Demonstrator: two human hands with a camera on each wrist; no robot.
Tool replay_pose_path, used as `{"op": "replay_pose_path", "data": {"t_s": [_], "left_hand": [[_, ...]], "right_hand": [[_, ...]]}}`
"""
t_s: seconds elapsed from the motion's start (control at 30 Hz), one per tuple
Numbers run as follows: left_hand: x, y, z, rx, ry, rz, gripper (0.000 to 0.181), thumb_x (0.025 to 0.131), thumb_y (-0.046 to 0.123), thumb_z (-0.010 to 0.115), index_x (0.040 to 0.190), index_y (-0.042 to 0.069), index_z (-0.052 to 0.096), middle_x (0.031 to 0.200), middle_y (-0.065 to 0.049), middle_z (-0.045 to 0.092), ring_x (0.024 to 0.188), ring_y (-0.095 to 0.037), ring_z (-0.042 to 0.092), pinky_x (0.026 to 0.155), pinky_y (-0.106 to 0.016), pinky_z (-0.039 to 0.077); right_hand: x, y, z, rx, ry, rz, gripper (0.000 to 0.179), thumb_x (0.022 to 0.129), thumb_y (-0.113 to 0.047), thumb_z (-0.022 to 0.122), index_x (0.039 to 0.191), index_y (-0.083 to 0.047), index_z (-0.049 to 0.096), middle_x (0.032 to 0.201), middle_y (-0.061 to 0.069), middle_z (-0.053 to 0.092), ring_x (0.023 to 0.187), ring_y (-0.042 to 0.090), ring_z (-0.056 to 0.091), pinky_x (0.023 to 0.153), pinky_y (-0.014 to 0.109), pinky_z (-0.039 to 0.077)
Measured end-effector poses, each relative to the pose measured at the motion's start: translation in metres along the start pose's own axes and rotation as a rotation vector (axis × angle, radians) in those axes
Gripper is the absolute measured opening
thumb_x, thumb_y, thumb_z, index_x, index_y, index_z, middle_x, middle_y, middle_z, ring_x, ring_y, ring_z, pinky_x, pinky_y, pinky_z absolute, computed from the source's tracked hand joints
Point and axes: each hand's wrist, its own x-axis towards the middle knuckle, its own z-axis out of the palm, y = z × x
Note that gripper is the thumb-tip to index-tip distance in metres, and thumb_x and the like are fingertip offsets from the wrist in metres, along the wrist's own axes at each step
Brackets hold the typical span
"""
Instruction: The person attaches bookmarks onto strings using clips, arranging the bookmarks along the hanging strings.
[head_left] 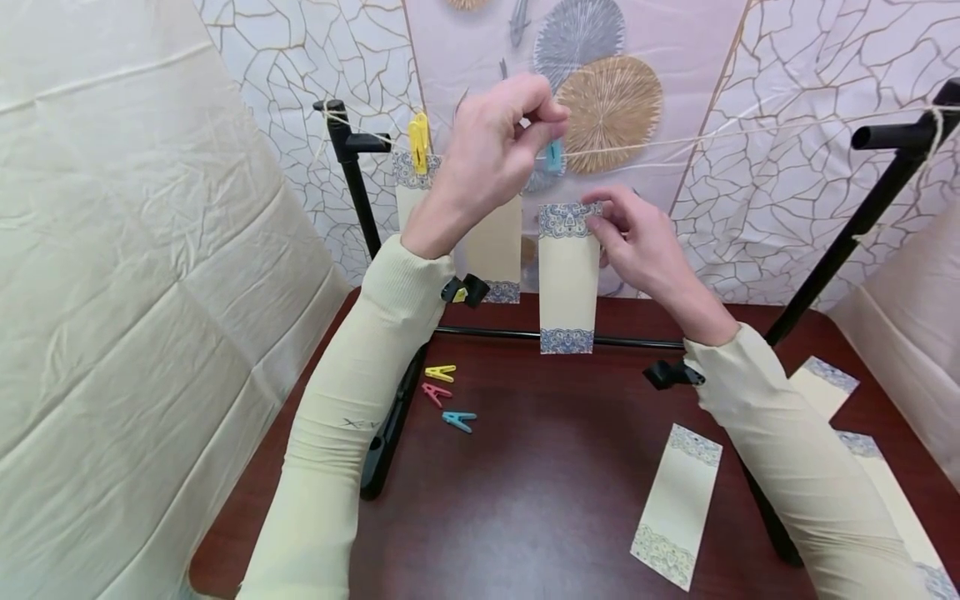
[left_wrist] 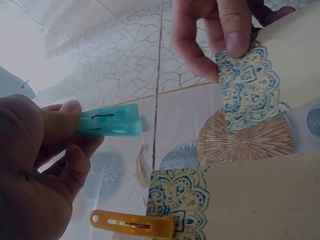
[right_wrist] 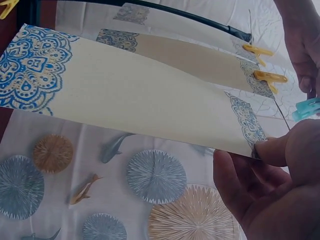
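My left hand [head_left: 491, 150] is raised at the string [head_left: 637, 148] and pinches a teal clothespin [left_wrist: 111, 120] between thumb and fingers. The pin's tip points toward the string, apart from any card. Lower and to the right, my right hand [head_left: 637, 237] grips the upper right corner of a cream card [head_left: 567, 279] with blue lace-patterned ends. That card hangs upright just below the string. Two similar cards hang to its left, partly hidden by my left arm; a yellow clothespin [head_left: 419, 143] holds one, and an orange-yellow clothespin [left_wrist: 132, 225] grips the nearer card [left_wrist: 250, 195].
On the dark red table [head_left: 540, 467] lie a yellow clothespin [head_left: 440, 373], a red clothespin [head_left: 436, 394] and a blue clothespin [head_left: 458, 421]. One patterned card [head_left: 678, 504] lies at front right, others under and beyond my right sleeve. Black posts [head_left: 847, 221] carry the string.
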Motion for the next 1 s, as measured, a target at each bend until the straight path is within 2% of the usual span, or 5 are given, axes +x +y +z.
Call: {"op": "replay_pose_path", "data": {"t_s": [0.2,0.33,0.63,0.87,1.0], "left_hand": [[0.006,-0.004,0.006,0.016,0.023,0.006,0.020,0.095,0.012,0.063,0.079,0.000,0.063,0.096,-0.005,0.072,0.080,-0.005,0.060,0.071,-0.013,0.046],[0.007,-0.008,0.009,0.023,0.019,0.012,0.021,0.096,0.011,0.062,0.078,0.000,0.060,0.097,-0.006,0.071,0.081,-0.006,0.060,0.070,-0.013,0.044],[0.011,-0.010,0.014,0.029,-0.064,-0.044,0.011,0.097,0.009,0.060,0.090,0.002,0.065,0.097,-0.004,0.070,0.086,-0.006,0.062,0.079,-0.011,0.047],[0.012,-0.009,0.017,0.039,-0.105,-0.061,0.011,0.098,0.010,0.058,0.091,0.003,0.065,0.093,-0.001,0.067,0.081,-0.005,0.054,0.074,-0.013,0.041],[0.012,-0.011,0.019,0.035,-0.122,-0.065,0.011,0.097,0.009,0.058,0.090,0.003,0.064,0.093,-0.002,0.068,0.080,-0.005,0.055,0.074,-0.013,0.042]], "right_hand": [[0.006,-0.002,0.001,0.035,0.032,0.021,0.026,0.098,-0.005,0.055,0.124,-0.007,0.059,0.081,0.018,0.064,0.048,0.005,0.054,0.046,0.020,0.043],[0.010,-0.004,0.002,0.042,0.061,0.017,0.026,0.097,-0.005,0.056,0.122,-0.009,0.061,0.077,0.016,0.062,0.048,0.005,0.053,0.045,0.019,0.043],[0.017,-0.008,0.004,0.077,0.125,-0.055,0.024,0.097,-0.004,0.057,0.120,-0.007,0.061,0.071,0.015,0.056,0.048,0.004,0.053,0.046,0.018,0.044],[0.020,-0.014,0.005,0.105,0.151,-0.084,0.024,0.098,-0.006,0.055,0.122,-0.006,0.060,0.069,0.012,0.054,0.050,0.006,0.052,0.050,0.019,0.046],[0.022,-0.015,0.005,0.135,0.178,-0.111,0.024,0.098,-0.003,0.055,0.121,-0.003,0.061,0.070,0.011,0.054,0.050,0.005,0.052,0.049,0.019,0.046]]}}
